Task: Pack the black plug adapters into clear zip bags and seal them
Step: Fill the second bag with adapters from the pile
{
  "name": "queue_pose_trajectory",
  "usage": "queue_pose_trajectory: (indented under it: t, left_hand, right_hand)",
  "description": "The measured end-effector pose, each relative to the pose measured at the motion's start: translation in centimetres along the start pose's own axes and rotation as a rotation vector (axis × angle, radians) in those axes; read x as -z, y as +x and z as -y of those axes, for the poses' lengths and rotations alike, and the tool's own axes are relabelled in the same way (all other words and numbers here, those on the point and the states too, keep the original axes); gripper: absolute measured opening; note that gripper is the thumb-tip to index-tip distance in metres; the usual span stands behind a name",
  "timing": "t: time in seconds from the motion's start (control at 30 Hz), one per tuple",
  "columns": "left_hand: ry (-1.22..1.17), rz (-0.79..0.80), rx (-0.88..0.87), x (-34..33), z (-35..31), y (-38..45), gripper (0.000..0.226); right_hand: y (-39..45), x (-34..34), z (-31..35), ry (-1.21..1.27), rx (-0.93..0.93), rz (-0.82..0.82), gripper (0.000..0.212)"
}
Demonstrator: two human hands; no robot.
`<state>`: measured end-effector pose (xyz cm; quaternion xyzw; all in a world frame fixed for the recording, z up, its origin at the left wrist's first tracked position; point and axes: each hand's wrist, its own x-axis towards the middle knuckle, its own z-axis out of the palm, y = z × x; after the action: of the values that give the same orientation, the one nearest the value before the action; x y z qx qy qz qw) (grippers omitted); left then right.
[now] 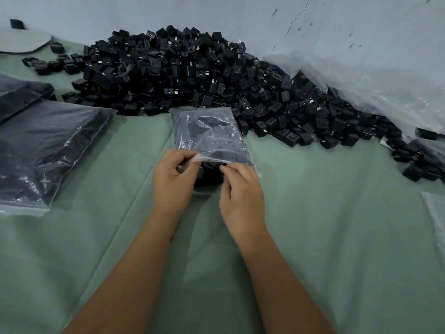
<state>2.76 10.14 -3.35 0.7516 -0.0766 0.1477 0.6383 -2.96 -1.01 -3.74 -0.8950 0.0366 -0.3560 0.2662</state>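
The near edge of the clear zip bag (pixel 209 133) is hidden behind both hands, so whether its strip is closed cannot be told. The plastic is cloudy with glare, and the black plug adapters inside show only as a dark mass with one or two angular shapes; their number cannot be made out. The bag lies in the middle of the green cloth-covered counter (pixel 337 213), its far end touching the foot of the adapter pile (pixel 192 68).

The left hand (pixel 173 175) has its grip clenched on the bag's near left corner, fingers curled round a fold of plastic. The right hand (pixel 240 189) pinches the bag's near edge just right of it, thumb and fingertips closed on the film; a dark lump shows between the two hands, too blurred to identify.

The pile of loose adapters runs from far left to the right edge, heaped against a pale wall (pixel 240 15). Crumpled clear plastic sheeting (pixel 375 85) covers its right flank. On the left, large filled bags (pixel 45 150) lie stacked, cut off by the frame edge. A further bag corner (pixel 435 208) enters at the right edge, mostly out of view.
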Motion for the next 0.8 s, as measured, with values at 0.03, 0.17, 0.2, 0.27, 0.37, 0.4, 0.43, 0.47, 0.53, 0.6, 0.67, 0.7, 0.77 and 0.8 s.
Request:
queue_pose_trajectory:
  t: [0.03,0.17,0.2,0.27,0.37,0.4,0.43,0.47,0.53,0.6,0.67,0.7,0.77,0.8]
  left_hand:
    - [0.006,-0.005,-0.023,0.0,-0.1,0.0,0.019]
    - [0.024,-0.004,-0.050,0.0,0.0,-0.2,0.017]
    - [0.029,-0.003,-0.052,0.0,0.1,-0.2,0.015]
    - [0.050,-0.005,-0.074,0.0,0.1,-0.2,0.014]
    - [0.128,-0.023,-0.170,0.0,0.0,-0.3,0.013]
    - [0.150,-0.029,-0.206,0.0,0.0,-0.3,0.011]
    - [0.170,-0.036,-0.241,0.0,0.0,-0.4,0.012]
    - [0.191,-0.044,-0.276,0.0,-0.1,-0.5,0.015]
    - [0.235,-0.057,-0.344,0.0,-0.2,-0.6,0.020]
    - [0.262,-0.062,-0.390,0.0,-0.1,-0.6,0.022]
    - [0.269,-0.062,-0.401,0.0,0.0,-0.5,0.022]
    - [0.269,-0.061,-0.402,0.0,0.0,-0.4,0.020]
    - [0.264,-0.065,-0.407,-0.1,0.0,-0.4,0.017]
    - [0.260,-0.069,-0.407,-0.1,0.0,-0.4,0.016]
  right_hand:
    - [-0.2,-0.1,0.1,-0.022,0.011,0.033,0.018]
    - [-0.4,-0.1,0.2,-0.068,0.021,0.118,0.018]
    - [-0.4,-0.2,0.2,-0.076,0.022,0.124,0.019]
    - [-0.2,-0.4,0.2,-0.097,0.022,0.144,0.023]
    - [0.0,-1.1,0.8,-0.152,-0.013,0.272,0.037]
    - [0.2,-1.4,1.0,-0.174,-0.025,0.326,0.043]
    - [0.5,-1.7,1.1,-0.196,-0.028,0.365,0.046]
    - [1.1,-2.0,1.0,-0.217,-0.023,0.387,0.046]
    - [2.3,-2.6,0.6,-0.282,0.002,0.416,0.041]
    - [3.5,-3.1,0.3,-0.399,0.022,0.495,0.040]
    - [4.8,-3.9,0.3,-0.506,0.015,0.597,0.035]
    - [5.5,-4.4,0.4,-0.533,-0.016,0.639,0.032]
    - [7.4,-5.2,0.3,-0.539,-0.167,0.691,0.047]
    - [8.3,-5.6,0.3,-0.485,-0.275,0.667,0.055]
